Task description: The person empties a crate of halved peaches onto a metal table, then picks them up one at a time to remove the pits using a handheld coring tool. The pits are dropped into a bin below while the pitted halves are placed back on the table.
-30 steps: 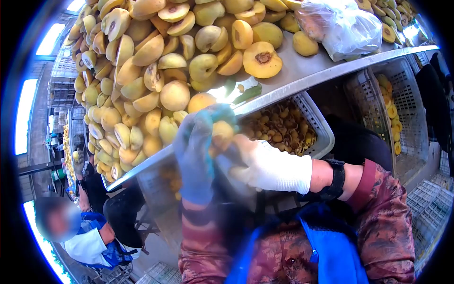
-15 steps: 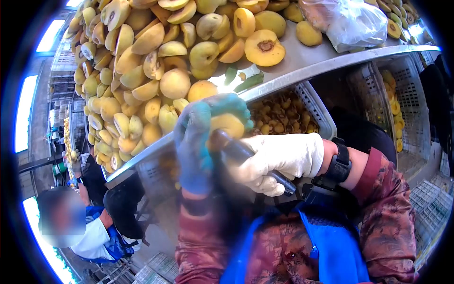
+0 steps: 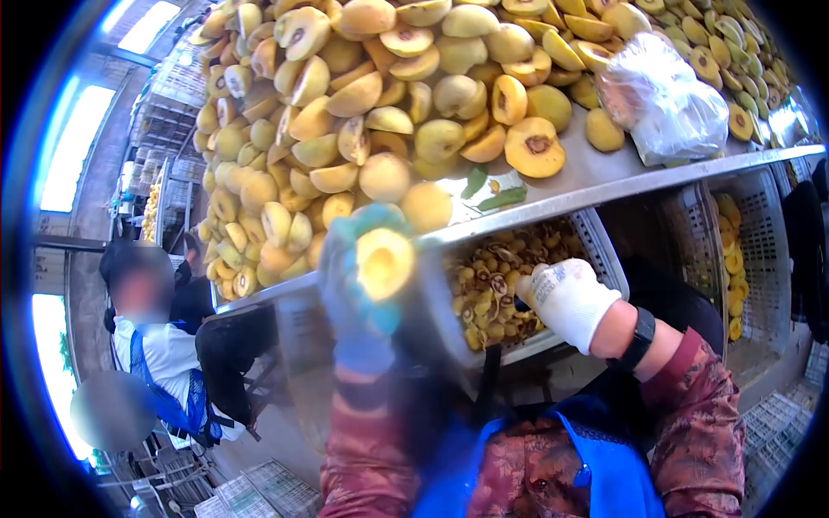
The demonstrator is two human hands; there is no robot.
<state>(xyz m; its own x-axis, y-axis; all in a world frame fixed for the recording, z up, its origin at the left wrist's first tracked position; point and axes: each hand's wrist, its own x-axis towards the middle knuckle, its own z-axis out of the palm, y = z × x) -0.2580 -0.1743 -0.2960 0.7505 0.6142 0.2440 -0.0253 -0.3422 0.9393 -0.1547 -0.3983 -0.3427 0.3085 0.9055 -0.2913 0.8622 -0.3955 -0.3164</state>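
Note:
My left hand [image 3: 367, 268], in a blue-green glove and blurred by motion, is closed round a yellow peach half [image 3: 384, 262]. The hollowed cut face of that half points toward me. Over the crate below the table edge, my right hand [image 3: 566, 302] in a white glove is closed on a dark-handled tool [image 3: 521, 303], most of it hidden by the fist. Beneath this hand, the crate [image 3: 602, 242] holds peach pits and scraps [image 3: 492, 289]. Halved peaches [image 3: 345, 95] lie heaped on the metal table just beyond my left hand.
A raised metal rim [image 3: 622, 187] edges the table. On it rest a clear plastic bag [image 3: 665, 104] and green leaves [image 3: 501, 198]. Another crate [image 3: 760, 250] with peach halves stands at right. Two people sit at left, one in a white top [image 3: 173, 354].
My right hand has moved away from the peach half, rightward over the scrap crate. The half in my left hand has turned its hollowed face toward me. The view has shifted.

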